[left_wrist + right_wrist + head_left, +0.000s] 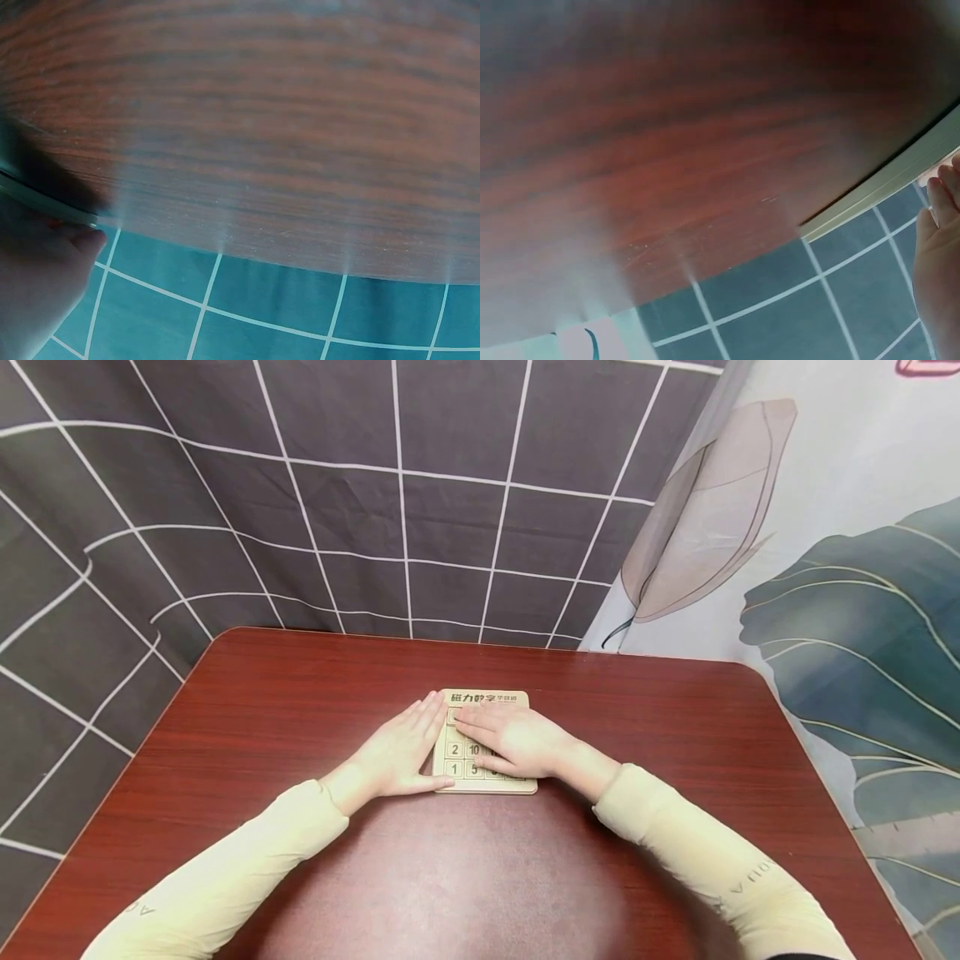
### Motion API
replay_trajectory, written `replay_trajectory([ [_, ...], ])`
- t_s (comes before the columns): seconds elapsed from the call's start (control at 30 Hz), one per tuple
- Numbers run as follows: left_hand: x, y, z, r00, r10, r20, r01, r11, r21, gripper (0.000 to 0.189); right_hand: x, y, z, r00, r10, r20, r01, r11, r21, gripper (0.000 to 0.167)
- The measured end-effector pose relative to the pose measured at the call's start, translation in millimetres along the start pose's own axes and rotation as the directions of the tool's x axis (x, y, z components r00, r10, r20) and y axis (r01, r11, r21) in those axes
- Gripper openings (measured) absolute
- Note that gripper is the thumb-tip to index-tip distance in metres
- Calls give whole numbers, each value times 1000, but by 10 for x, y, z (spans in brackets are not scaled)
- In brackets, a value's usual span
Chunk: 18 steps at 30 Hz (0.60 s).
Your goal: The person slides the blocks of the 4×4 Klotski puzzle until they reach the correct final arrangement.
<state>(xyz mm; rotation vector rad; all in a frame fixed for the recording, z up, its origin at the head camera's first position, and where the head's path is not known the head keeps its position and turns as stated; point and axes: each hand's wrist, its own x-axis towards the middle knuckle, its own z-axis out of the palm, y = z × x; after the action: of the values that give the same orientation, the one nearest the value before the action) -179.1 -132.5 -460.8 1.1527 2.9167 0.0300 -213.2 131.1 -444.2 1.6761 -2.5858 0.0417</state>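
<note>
A pale number slide puzzle (487,787) with dark lettering along its top lies flat on the table, its numbered tiles partly hidden under a hand. Along its left side rests my left hand (400,750), fingers straight at the upper left edge and thumb at the lower left corner. My right hand (528,743) lies across the tiles from the right, fingers extended over the upper rows; the tiles 2, 10, 1 and 5 show around it. In the right wrist view the puzzle's side edge (877,184) runs beside the right hand (941,270).
The reddish-brown wooden table (300,693) has rounded far corners. Behind it hangs a dark grey curtain with a white grid (450,518). A leaf-patterned white curtain (810,635) hangs at the right. Both forearms wear pale yellow sleeves (240,852).
</note>
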Motion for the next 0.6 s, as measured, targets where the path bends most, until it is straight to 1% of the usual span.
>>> replay_trajectory([
  [0.13, 1, -3, 9, 1000, 7, -10, -6, 1000, 5, 112, -76, -108, -8, 997, -65, -38, 65, 998, -8, 60],
  [0.3, 1, -16, 11, 1000, 5, -7, -5, 1000, 10, 112, -139, -199, -10, 993, -108, -40, 107, 994, -13, 62],
  [0.47, -3, -14, 3, 1000, 2, -1, -2, 1000, 7, 112, -137, -191, -4, 994, -99, -37, 98, 995, -26, 62],
  [0.6, 2, 3, -4, 1000, 4, -2, -4, 1000, 5, 111, -111, -138, 16, 998, -64, -26, 63, 997, -38, 61],
])
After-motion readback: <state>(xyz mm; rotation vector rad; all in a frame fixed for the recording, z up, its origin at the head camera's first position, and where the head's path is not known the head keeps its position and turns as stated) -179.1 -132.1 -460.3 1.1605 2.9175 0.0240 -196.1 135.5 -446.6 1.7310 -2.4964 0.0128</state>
